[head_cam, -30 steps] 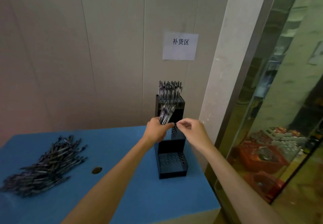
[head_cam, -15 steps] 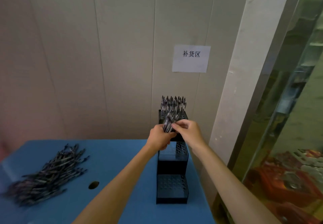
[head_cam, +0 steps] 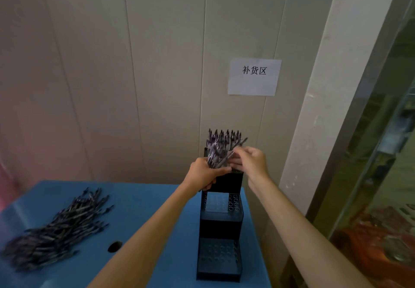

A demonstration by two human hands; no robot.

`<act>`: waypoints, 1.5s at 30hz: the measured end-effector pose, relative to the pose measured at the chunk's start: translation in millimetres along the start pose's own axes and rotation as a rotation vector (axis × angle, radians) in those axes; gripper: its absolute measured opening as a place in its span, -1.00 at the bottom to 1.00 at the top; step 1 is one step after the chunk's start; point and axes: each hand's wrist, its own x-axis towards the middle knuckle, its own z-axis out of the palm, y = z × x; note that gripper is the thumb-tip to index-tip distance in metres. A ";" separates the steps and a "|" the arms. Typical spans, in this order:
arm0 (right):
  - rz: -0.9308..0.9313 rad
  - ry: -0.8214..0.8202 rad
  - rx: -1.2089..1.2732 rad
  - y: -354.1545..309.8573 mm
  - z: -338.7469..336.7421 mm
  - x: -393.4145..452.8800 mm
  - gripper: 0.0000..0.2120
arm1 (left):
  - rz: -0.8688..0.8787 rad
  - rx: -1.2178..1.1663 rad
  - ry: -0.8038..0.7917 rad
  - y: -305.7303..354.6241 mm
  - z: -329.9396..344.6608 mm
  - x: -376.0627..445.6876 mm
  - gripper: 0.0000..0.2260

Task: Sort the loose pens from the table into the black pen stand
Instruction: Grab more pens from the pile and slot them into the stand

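Fingers (head_cam: 235, 158) of the right hand (head_cam: 252, 164) are pinched together on a single pen (head_cam: 238, 144), which slants up and away from them toward the wall. The left hand (head_cam: 205, 173), just beside and slightly below, is closed in a fist around a bundle of pens (head_cam: 213, 156) whose ends fan out above the knuckles.

Directly behind and below both hands stands the black pen stand (head_cam: 221, 229), a stepped rack of three tiers. Its top tier, level with the fingertips, already carries a row of upright pens (head_cam: 224, 136). The middle and bottom tiers, below the wrists, show open holes. Well off to the left of the left hand lies the heap of loose pens (head_cam: 58, 227) on the blue table (head_cam: 143, 211); most of the task appears to remain.

Judged step: drawing one pen clear of the bundle for insertion into the stand.

Recommendations:
- Keep the left fist firm so neighbouring pens do not slide out with the drawn one.
- Turn the pen upright before lowering it; at its present slant it would likely catch on a hole's edge or on the standing pens.
- Choose a free hole in the tier just below the fingers.
- Lower it straight until seated, then release.

Which end of the pinched pen points down cannot be determined.
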 end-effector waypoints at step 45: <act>-0.436 -0.062 -0.829 11.7 -6.8 94.2 -0.95 | -0.014 0.000 0.092 -6.5 -15.0 50.5 -0.97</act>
